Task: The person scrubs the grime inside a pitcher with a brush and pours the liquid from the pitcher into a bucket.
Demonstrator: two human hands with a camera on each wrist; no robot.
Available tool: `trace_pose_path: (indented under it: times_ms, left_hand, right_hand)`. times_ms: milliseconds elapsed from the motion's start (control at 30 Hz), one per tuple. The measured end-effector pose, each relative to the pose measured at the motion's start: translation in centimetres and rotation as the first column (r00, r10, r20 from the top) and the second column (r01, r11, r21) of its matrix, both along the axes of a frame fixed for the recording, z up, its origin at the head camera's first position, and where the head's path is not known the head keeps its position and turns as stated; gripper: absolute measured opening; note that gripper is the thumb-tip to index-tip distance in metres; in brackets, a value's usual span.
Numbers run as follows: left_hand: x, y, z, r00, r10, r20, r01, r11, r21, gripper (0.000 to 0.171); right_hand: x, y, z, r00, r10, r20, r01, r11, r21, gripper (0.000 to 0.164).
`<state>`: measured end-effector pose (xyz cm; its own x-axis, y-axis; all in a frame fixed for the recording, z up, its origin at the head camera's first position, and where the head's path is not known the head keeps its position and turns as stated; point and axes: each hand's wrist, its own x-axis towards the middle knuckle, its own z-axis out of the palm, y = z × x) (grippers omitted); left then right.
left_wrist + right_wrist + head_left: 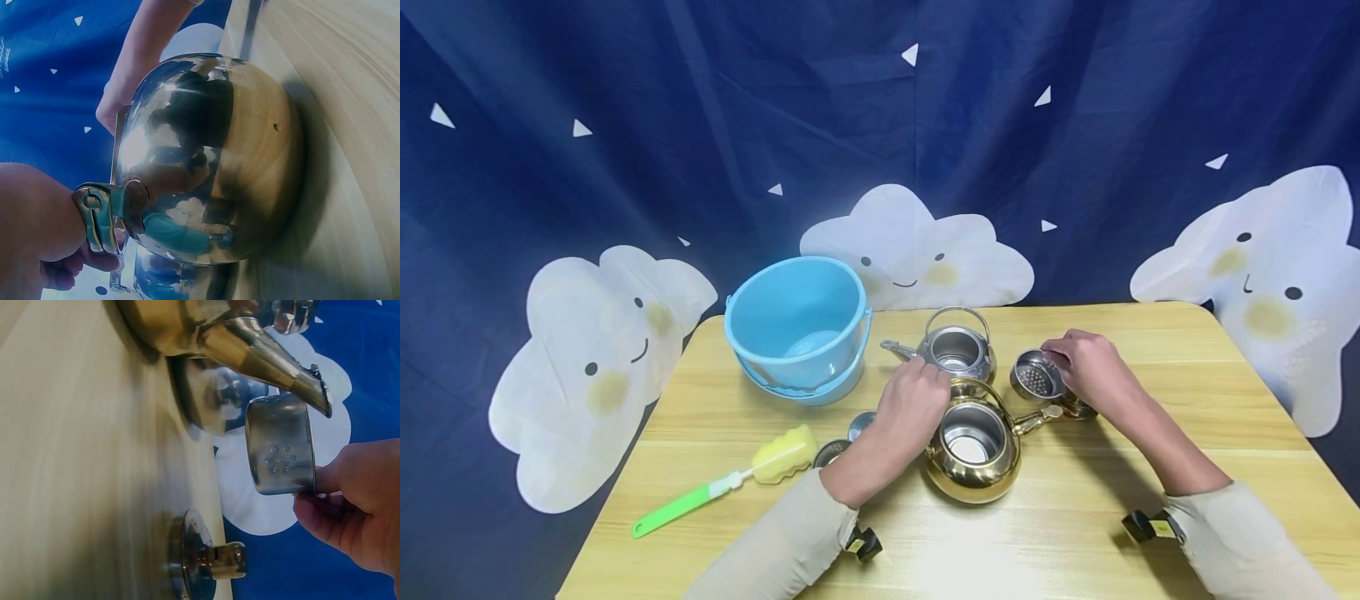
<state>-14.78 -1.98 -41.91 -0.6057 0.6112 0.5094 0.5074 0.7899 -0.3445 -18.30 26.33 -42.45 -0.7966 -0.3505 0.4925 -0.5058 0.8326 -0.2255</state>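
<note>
A gold teapot [973, 482] stands upright on the table with its lid off and its spout towards the right. My left hand [913, 398] grips its raised handle near the left hinge; some of those fingers are hidden. Between thumb and fingers, my right hand [1093, 362] pinches the rim of a steel tea strainer [281, 450] with a perforated bottom. The strainer hangs above the table beside the spout tip. Below the right hand, a gold lid [194, 553] with a knob lies on the tabletop.
Behind the gold teapot stands a silver teapot [988, 362], also lidless. A blue bucket [808, 375] is at the back left. A yellow sponge brush [782, 454] with a green handle lies in front of it. A second strainer [831, 451] and silver lid [860, 424] sit by the left forearm.
</note>
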Motion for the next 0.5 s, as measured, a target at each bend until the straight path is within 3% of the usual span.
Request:
trace_pose_path:
  times_ms: [500]
  left_hand:
    - [0.1,0.0,0.1,1.0,-0.005,0.008,0.005,1.0,0.007,0.012]
  right_hand:
    - [-0.5,0.0,-1.4,0.994,-0.03,0.101,0.03,1.0,-0.003,0.005]
